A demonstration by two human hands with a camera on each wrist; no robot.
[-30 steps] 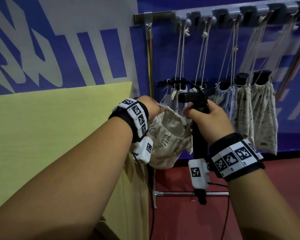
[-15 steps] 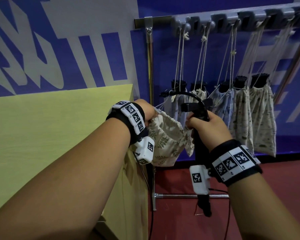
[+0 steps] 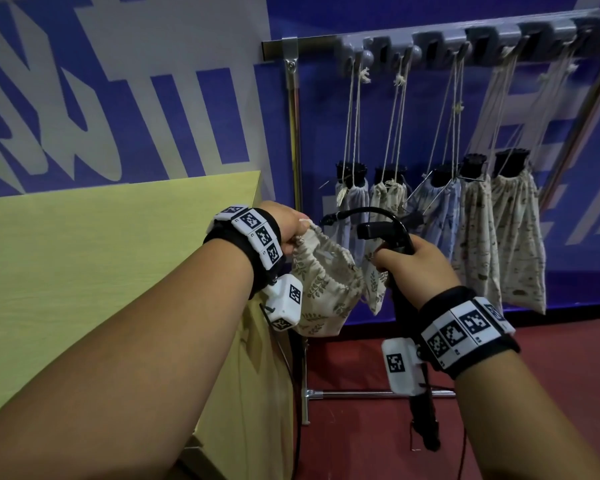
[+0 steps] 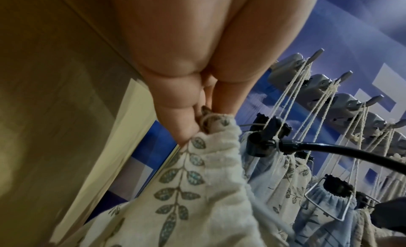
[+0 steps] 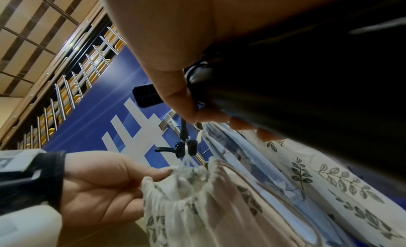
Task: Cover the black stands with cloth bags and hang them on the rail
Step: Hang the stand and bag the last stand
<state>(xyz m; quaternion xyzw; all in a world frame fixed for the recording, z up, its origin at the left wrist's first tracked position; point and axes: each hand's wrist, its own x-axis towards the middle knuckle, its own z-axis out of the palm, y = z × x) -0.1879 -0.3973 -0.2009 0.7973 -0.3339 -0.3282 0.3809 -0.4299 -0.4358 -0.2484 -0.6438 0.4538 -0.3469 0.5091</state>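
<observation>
1. Head: five bagged stands [image 3: 437, 216] hung on rail [image 3: 312, 46]; sixth pending, below rail.
2. Left wrist: left hand [image 4: 175, 87] pinching leaf-print bag [image 4: 197, 190] rim.
3. Right wrist: right hand [image 5: 175, 63] clenched round bare black stand [image 5: 285, 94], beside bag.

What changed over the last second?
The right hand lowered the black stand a little, while the left hand kept the leaf-print bag beside it, mouth pinched. No grip changed, the stand is not yet in the bag, and the bagged stands on the rail hang as before.
</observation>
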